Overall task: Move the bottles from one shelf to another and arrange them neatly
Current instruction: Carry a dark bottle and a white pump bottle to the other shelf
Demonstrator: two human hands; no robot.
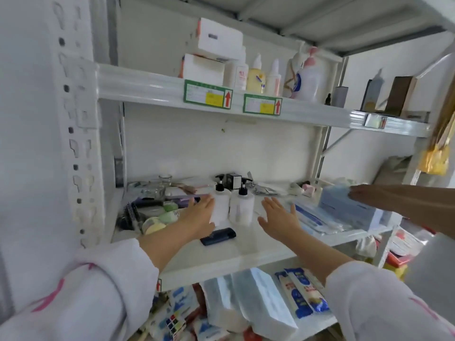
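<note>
Left hand (pixel 200 216) touching bottle (pixel 219 207), fingers straight

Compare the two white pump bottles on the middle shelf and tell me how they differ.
The left bottle is touched by the left hand, whose straight fingers lie against its side; the right bottle stands free, with the right hand open and apart from it. The left bottle's pump sits slightly farther back and higher in view than the right bottle's. Both are upright, white, black-pumped, and side by side.
</note>
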